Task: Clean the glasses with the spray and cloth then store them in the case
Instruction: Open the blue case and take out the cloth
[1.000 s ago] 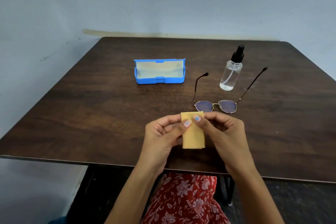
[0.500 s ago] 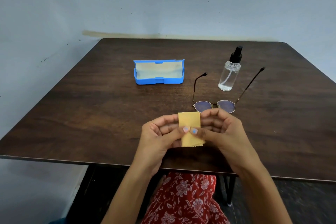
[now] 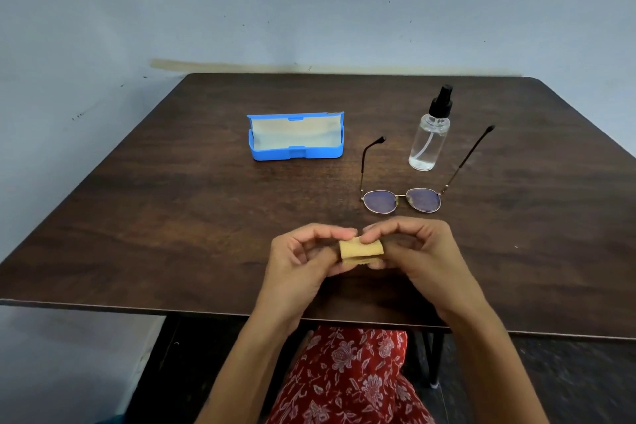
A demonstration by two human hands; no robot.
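A small yellow cloth (image 3: 360,249) is folded over into a short band, pinched between my left hand (image 3: 303,255) and my right hand (image 3: 416,251) just above the table's near part. The glasses (image 3: 402,200), gold-rimmed with tinted lenses, lie on the table beyond my right hand, temples spread open and pointing away. A clear spray bottle (image 3: 428,138) with a black nozzle stands upright between the temples' far ends. The blue case (image 3: 296,143) sits open at the middle left, its pale lining showing.
The dark wooden table (image 3: 172,217) stands against a pale blue wall. Its near edge runs just under my wrists. My lap in red floral fabric (image 3: 347,379) shows below the table edge.
The cloth hung flat and upright between my fingers before; now it is folded down into a short doubled band. Both hands have dropped slightly toward me, uncovering the glasses' lenses.
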